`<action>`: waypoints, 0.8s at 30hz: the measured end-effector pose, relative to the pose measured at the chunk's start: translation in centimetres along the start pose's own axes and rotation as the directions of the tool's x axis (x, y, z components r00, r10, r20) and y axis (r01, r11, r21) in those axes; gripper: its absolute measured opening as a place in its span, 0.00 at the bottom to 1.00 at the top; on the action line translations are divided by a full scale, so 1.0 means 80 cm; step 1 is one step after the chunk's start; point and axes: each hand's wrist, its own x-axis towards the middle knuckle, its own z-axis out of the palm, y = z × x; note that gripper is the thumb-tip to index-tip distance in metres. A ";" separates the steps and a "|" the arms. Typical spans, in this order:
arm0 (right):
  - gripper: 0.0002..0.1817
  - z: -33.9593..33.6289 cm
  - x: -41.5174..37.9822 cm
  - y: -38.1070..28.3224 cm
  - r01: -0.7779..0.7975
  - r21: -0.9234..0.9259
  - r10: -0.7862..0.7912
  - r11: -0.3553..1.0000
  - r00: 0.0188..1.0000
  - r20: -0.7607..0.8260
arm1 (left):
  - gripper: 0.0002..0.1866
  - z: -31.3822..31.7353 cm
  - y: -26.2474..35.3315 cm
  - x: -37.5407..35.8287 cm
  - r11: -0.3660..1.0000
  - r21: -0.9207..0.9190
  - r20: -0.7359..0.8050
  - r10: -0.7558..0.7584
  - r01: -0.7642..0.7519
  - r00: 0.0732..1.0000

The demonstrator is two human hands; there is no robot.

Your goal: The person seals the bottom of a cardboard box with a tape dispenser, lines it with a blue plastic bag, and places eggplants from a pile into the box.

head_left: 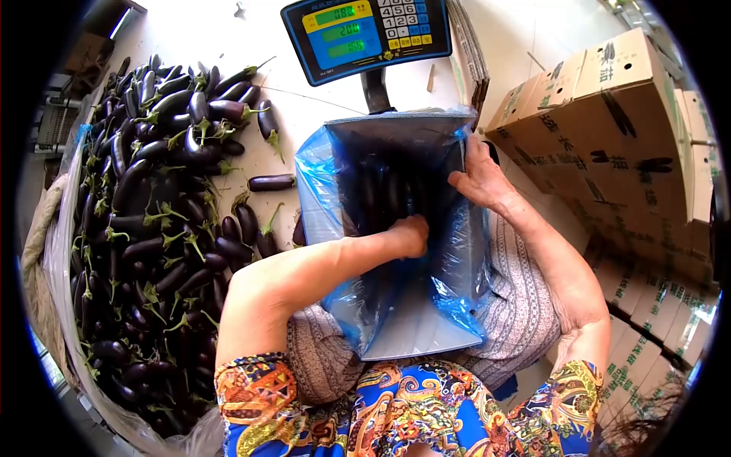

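Inside the open box (422, 333), lined with crinkled blue plastic film (320, 169), the action is on: dark eggplants (392, 190) lie deep against the far end, and the left hand (412, 234) is right down in there beside them! Its fingers are curled in, but the tips are out of sight, so I cannot tell whether they pinch anything. Over to the box's right edge now, and the right hand (484, 177) is on the film at the rim, thumb spread wide from the fingers, apparently steadying that side, though the fingertips are hard to make out. Just beyond the box, a scale display (339, 34) stands up on a black post (375, 91), its green readouts lit. Left of the box, what a heap: a big pile of eggplants (152, 236), green stems poking everywhere, with one single eggplant (272, 183) lying crosswise close to the box's side. Right of the box, a printed cardboard carton (601, 122) leans at an angle, and the person's patterned trousers (521, 305) flank the box's near end.
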 end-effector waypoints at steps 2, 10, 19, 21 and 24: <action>0.48 -0.019 -0.010 -0.016 -0.047 -0.015 0.047 0.999 0.998 0.031 | 0.30 -0.019 0.002 -0.031 0.997 -0.015 -0.149 0.073 -0.076 0.986; 0.52 -0.022 -0.009 0.002 0.080 0.096 -0.090 0.992 0.991 0.098 | 0.18 -0.124 -0.076 -0.250 0.584 -0.619 -0.720 -0.154 -0.525 0.677; 0.24 -0.072 -0.053 -0.064 0.095 -0.594 -0.142 0.799 0.989 -0.034 | 0.14 0.199 -0.301 -0.337 0.133 -0.922 -0.313 -0.810 -0.365 0.496; 0.17 -0.093 -0.077 -0.097 0.209 -0.611 -0.296 0.764 0.954 -0.044 | 0.12 0.282 -0.314 -0.345 0.123 -0.970 -0.213 -0.840 -0.208 0.499; 0.13 -0.095 -0.104 -0.156 0.364 -0.442 -0.425 0.820 0.904 -0.044 | 0.14 0.341 -0.321 -0.357 0.239 -0.969 -0.203 -0.914 0.062 0.351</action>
